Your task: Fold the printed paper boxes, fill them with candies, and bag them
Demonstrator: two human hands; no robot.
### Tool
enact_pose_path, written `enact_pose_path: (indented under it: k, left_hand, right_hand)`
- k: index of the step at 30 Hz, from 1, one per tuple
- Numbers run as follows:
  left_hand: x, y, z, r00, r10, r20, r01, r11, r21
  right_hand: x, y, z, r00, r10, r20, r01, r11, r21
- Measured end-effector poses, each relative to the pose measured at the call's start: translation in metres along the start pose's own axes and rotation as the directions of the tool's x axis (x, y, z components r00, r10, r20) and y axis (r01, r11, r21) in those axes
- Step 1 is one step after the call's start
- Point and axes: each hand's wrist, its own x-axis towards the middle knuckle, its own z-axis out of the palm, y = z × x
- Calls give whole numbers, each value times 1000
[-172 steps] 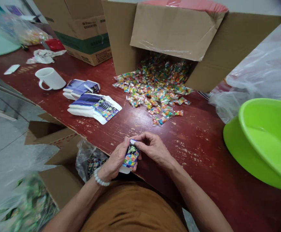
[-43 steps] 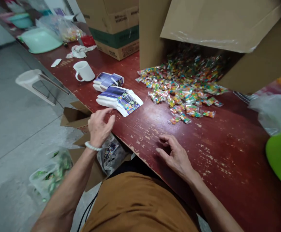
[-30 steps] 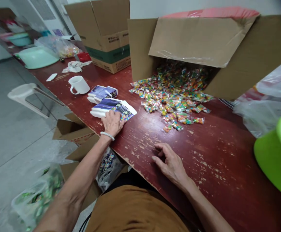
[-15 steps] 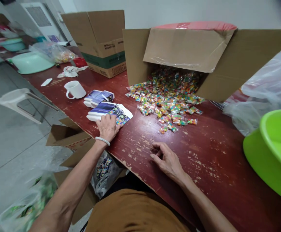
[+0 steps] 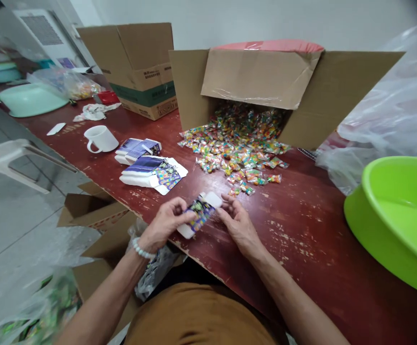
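Observation:
A small flat printed carton (image 5: 201, 214) with white end flaps is held above the front of the table. My left hand (image 5: 168, 220), with a beaded bracelet at its wrist, is closed on the carton's left part, thumb on top. At the other end, my right hand (image 5: 240, 223) has its thumb and fingertips at the white flap, seemingly pinching its edge. Behind lie a stack of similar flattened cartons (image 5: 154, 173) and a second stack (image 5: 138, 148). Wrapped colourful candies (image 5: 244, 158) spill from a large cardboard box (image 5: 258, 79) on its side.
A white mug (image 5: 102, 139) stands left of the carton stacks. Another cardboard box (image 5: 132, 67) is behind them. A green basin (image 5: 380, 230) is at the right, beside plastic sheeting (image 5: 377, 124). Open boxes (image 5: 96, 215) and a white stool (image 5: 14, 158) are below the table's left edge.
My left hand has taken a carton from the nearer stack and brought it right and toward me. My right hand has moved slightly up and left to meet the carton's end.

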Motion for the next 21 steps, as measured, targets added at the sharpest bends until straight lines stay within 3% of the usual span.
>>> enact_pose_path:
  k: [1, 2, 4, 6, 7, 9, 15, 19, 21]
  left_hand:
    - [-10, -2, 7, 984, -68, 163, 84, 993, -89]
    - [-19, -4, 14, 937, -104, 333, 168, 971, -171]
    - [-31, -8, 24, 799, -90, 594, 317, 904, -288]
    - [-36, -12, 30, 708, -39, 705, 390, 854, -345]
    - [-37, -14, 32, 698, -24, 716, 398, 844, -360]
    - [-36, -16, 36, 722, -11, 692, 374, 847, -377]
    - [-35, -12, 43, 871, -64, 486, 223, 934, -278]
    - [-33, -12, 46, 924, -106, 368, 193, 959, -208]
    - [-31, -13, 47, 945, -87, 316, 141, 978, -153]
  right_hand:
    - [0, -3, 4, 1000, -9, 29, 7, 999, 49]
    - [-1, -6, 7, 998, -19, 63, 14, 997, 80]
    - [-6, -11, 10, 990, -34, 135, 21, 995, 98]
    - [-13, -15, 9, 978, -29, 207, 4, 993, 119]
    - [-16, -17, 8, 971, -19, 237, -13, 991, 135]
    - [-23, -21, 6, 961, 1, 276, -44, 988, 150]
    - [-35, -23, 7, 959, 30, 283, -86, 978, 188]
    - [-36, -18, 10, 949, 116, 294, -179, 964, 197]
    - [-34, -16, 9, 974, 96, 204, -125, 983, 132]
